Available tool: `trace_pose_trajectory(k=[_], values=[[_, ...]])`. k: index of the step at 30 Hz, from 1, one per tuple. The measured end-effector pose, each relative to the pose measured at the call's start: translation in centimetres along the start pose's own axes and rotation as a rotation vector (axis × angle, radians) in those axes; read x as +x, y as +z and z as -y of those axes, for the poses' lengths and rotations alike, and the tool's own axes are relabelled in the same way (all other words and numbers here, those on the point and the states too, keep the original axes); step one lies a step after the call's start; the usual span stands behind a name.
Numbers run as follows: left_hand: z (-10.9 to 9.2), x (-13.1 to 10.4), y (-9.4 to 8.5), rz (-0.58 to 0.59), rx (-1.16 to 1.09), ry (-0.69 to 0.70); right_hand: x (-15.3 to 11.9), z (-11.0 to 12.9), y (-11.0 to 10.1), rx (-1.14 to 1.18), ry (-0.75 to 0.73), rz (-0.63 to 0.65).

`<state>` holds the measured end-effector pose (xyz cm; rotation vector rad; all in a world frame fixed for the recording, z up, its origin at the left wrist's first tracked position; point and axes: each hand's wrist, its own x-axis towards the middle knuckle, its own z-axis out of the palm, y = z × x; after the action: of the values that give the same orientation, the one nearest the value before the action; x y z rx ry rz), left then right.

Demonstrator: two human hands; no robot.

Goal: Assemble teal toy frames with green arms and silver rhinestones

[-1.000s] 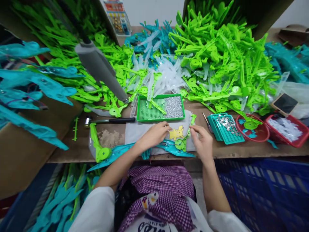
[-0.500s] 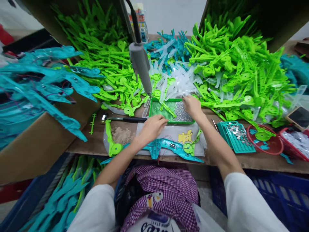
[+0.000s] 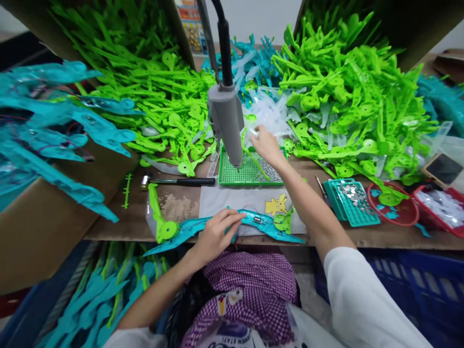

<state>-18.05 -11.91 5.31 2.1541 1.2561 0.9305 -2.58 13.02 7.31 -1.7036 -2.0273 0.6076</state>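
My left hand (image 3: 222, 228) lies over the middle of a long blue plastic part (image 3: 192, 224), with fingers and thumb closed around it. Thin wires and a small metal piece show on that part, and light-green arms (image 3: 166, 230) with round discs sit at its ends. My right hand (image 3: 267, 145) is above the green tray (image 3: 226, 176), beside translucent plastic pieces (image 3: 273, 113). Its fingers are bent together; what they hold, if anything, is too small to tell. Small metal screws (image 3: 270, 171) fill the tray's right side. A grey electric screwdriver (image 3: 226, 123) hangs over the tray's left side.
Heaps of light-green parts (image 3: 348, 106) lie at the back on both sides. A hammer (image 3: 177, 181) rests left of the tray. To the right are a teal tray of metal discs (image 3: 357, 212) and a red bowl (image 3: 413, 215). Blue parts (image 3: 61, 135) overhang a cardboard box at left.
My left hand has come down from the green tray onto the blue plastic part. My right hand has moved up and left, away from the screws. The screwdriver appears lower and closer.
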Motion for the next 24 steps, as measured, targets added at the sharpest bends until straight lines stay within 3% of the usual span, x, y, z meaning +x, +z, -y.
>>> trace_pose_trajectory(k=[4,8,12,14,16,19,24], values=[[-0.9,1.9,1.3,0.076,-0.062,0.083,-4.1,-1.8,-4.0,0.244,0.092,-0.123],[-2.3,4.2,2.7,0.22,-0.103,0.076,-13.2,-5.0,-6.6,0.598,0.08,-0.247],[-2.9,6.8,3.9,0.341,-0.135,0.009,-22.6,-9.9,-6.3,0.825,0.317,-0.421],[-2.8,8.4,4.8,0.388,-0.123,-0.016,-25.7,-11.8,-5.3,0.938,0.469,-0.406],[-2.6,10.1,5.7,0.458,-0.073,-0.036,-27.4,-12.8,-4.2,1.028,0.578,-0.271],[-2.4,11.8,7.1,0.606,0.001,-0.052,-27.7,-13.5,-3.2,1.092,0.628,-0.11],[-1.4,12.2,8.5,0.802,-0.066,-0.061,-26.7,-13.5,-2.7,1.147,0.648,0.009]])
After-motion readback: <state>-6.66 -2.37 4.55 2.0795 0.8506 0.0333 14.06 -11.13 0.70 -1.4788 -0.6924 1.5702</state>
